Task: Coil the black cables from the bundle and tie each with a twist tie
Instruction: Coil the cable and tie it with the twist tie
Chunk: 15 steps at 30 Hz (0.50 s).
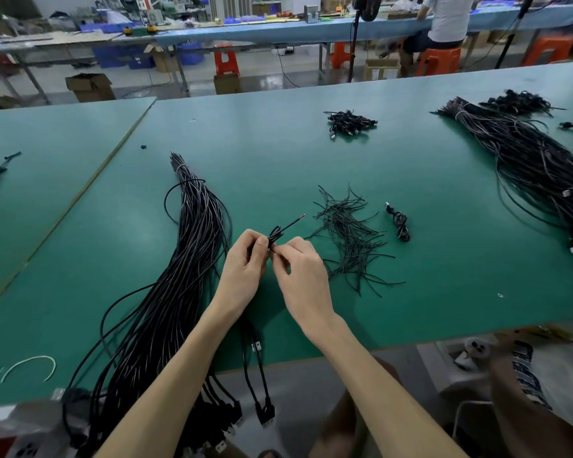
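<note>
Cables in a black bundle [179, 276] lie left of the hands, their plug ends hanging over the near edge of the green table [411, 309]. The left hand [245, 262] grips a small coil [276, 234] – fingers curled round it, one red-tipped end poking out beyond. The right hand [303, 272] pinches the coil's middle with thumb and fingertips – a tie there is too small to make out. Just right lie loose ties [348, 239], then one tied coil [399, 223]. Farther back sits a heap of coils [349, 122].
</note>
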Motion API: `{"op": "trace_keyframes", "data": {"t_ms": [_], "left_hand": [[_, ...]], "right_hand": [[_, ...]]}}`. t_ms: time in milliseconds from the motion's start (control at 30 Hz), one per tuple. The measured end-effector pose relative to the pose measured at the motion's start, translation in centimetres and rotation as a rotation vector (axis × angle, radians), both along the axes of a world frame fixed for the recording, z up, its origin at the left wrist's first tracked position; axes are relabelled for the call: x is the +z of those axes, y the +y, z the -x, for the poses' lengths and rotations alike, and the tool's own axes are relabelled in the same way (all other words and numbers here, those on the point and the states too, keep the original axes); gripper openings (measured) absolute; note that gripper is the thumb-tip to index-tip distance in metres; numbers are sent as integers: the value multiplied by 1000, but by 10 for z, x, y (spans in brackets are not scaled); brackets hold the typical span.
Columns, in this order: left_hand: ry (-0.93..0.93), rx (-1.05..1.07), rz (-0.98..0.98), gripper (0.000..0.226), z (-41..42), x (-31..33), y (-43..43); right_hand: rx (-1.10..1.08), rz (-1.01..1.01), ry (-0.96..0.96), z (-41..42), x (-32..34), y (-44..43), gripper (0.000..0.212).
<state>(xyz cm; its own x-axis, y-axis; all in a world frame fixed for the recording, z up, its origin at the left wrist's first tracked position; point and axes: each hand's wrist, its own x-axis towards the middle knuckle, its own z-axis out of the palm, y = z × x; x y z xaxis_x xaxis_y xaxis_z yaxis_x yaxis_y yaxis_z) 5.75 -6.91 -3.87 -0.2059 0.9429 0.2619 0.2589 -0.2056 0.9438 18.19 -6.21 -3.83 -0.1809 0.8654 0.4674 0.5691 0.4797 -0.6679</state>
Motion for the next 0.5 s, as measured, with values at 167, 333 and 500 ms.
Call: {"op": "trace_keyframes", "data": {"t_ms": [167, 333, 500], "left_hand": [[115, 95, -66, 23, -3, 2, -4], [143, 92, -74, 23, -3, -1, -3], [165, 74, -63, 24, -3, -3, -3]], "right_hand": [[-11, -88, -125, 6, -1, -9, 27], [-22, -3, 31, 3, 0, -6, 22], [-57, -68, 13, 4, 0, -8, 10]]}}
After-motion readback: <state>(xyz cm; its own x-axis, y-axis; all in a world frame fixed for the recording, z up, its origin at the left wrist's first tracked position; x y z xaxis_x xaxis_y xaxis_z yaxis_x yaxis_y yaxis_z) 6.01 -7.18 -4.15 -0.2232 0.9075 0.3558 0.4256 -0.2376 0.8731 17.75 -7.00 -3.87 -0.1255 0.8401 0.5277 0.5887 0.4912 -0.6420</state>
